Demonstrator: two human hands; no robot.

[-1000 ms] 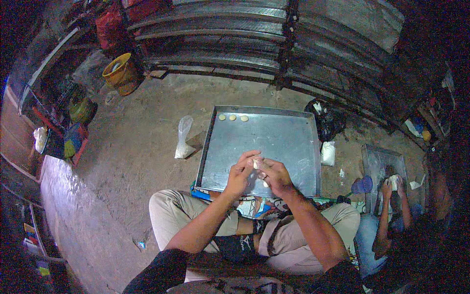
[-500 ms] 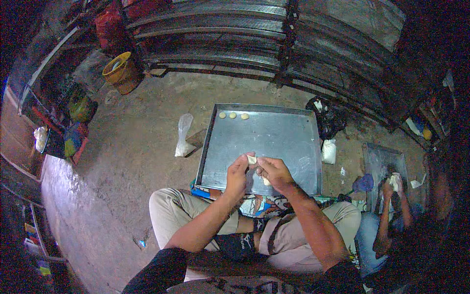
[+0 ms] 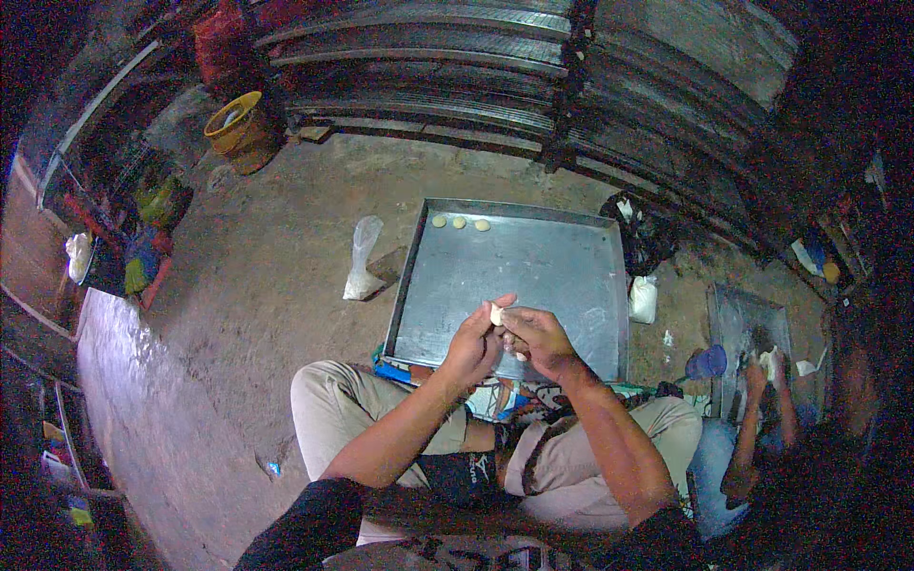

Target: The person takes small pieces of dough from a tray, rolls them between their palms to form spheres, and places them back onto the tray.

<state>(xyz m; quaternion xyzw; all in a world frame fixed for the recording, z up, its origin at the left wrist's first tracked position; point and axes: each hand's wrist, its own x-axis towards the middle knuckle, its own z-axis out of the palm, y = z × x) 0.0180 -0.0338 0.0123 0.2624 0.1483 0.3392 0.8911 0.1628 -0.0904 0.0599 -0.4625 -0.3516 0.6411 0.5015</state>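
Note:
My left hand (image 3: 481,338) and my right hand (image 3: 533,338) meet over the near part of a large metal tray (image 3: 443,266), fingers closed on a small pale lump of dough (image 3: 496,316) between them. A second pale bit shows just below my right fingers; I cannot tell whether it is held or lying on the tray. Three flat, round dough pieces (image 3: 460,223) sit in a row at the tray's far left corner. A patterned cloth (image 3: 490,404) lies under the tray's near edge, by my crossed legs.
Plastic bags of white stuff (image 3: 362,281) (image 3: 644,297) flank the tray. A black bag (image 3: 643,247), purple container (image 3: 705,362) and second tray (image 3: 738,314) are at right, where a co-worker's hands (image 3: 766,371) hold something white. A yellow bucket (image 3: 233,138) stands far left, beside metal racks (image 3: 419,57).
My fingers shift around the dough, turning it from upright to sideways and back to upright. The co-worker's hands have moved slightly. The view has shifted a little.

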